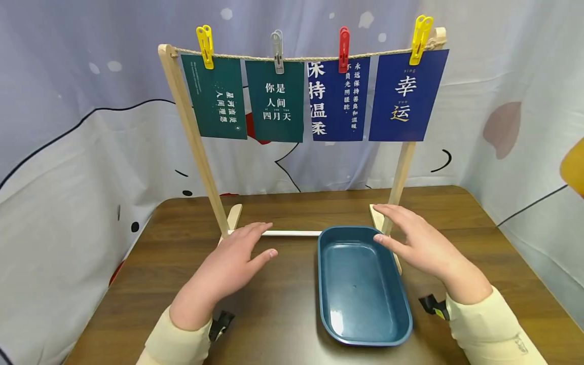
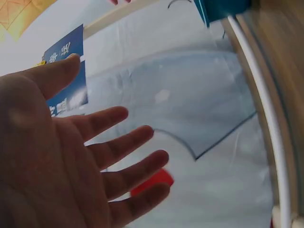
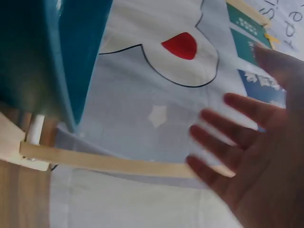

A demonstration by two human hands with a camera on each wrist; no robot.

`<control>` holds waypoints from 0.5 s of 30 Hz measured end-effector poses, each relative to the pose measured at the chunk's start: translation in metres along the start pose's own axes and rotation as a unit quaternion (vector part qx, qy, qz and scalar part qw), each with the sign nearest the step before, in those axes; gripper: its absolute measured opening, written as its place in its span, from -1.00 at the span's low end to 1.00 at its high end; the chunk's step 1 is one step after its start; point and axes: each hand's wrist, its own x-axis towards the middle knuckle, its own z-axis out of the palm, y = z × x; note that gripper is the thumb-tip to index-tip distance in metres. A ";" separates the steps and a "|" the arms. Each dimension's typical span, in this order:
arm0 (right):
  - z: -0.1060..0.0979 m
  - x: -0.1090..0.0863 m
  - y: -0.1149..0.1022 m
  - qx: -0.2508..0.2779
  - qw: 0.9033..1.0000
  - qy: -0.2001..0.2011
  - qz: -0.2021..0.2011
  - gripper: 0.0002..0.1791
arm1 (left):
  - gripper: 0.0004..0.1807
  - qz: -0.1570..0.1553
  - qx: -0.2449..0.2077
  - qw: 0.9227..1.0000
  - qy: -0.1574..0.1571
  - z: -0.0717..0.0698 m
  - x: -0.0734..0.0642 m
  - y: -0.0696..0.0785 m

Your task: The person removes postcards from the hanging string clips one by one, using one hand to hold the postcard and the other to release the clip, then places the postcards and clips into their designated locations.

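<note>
Right now the blue tray (image 1: 356, 299) sits on the table just left of your right hand (image 1: 422, 248), its far right corner below your thumb, and farther off to the right of your left hand (image 1: 232, 268). Both hands are bare and hold nothing: fingers stretched out, thumbs apart from them, palms turned partly toward each other. The right wrist view shows your fingers well apart from the tray.

Past your left fingertips runs a white rod (image 1: 292, 233), low between the legs of a wooden stand. One post (image 1: 193, 137) rises ahead of your left hand, the other (image 1: 402, 167) ahead of your right. A rope (image 1: 315, 59) spans their tops, above and beyond both hands.

Four cards hang there — from your left-hand side, a green card (image 1: 210, 83), a second green card (image 1: 274, 129), a blue card (image 1: 335, 119) and a second blue card (image 1: 388, 101). Each has a clip: yellow (image 1: 207, 48), grey (image 1: 278, 53), red (image 1: 343, 50), yellow (image 1: 420, 40). Under your hands lies the brown table (image 1: 269, 314); behind the stand hangs a patterned curtain (image 1: 91, 167).
</note>
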 end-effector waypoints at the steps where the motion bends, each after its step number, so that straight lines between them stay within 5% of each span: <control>1: -0.003 0.001 0.002 0.009 1.000 0.012 -0.002 -0.37 | -0.29 0.000 -0.012 1.000 -0.002 0.002 0.004 0.002; 6: -0.030 0.011 0.001 0.031 0.994 0.104 -0.033 -0.63 | -0.35 -0.011 -0.108 0.994 0.009 0.010 0.031 0.018; 9: -0.055 0.021 -0.001 0.041 0.985 0.159 -0.045 -0.72 | -0.45 -0.008 -0.220 0.975 0.018 0.014 0.054 0.033; 12: -0.083 0.033 -0.004 0.051 0.976 0.210 -0.034 -0.76 | -0.55 -0.001 -0.368 0.930 0.013 0.018 0.079 0.051; 15: -0.114 0.047 -0.007 0.047 0.964 0.259 -0.030 -0.75 | -0.58 -0.003 -0.515 0.857 -0.007 0.021 0.103 0.073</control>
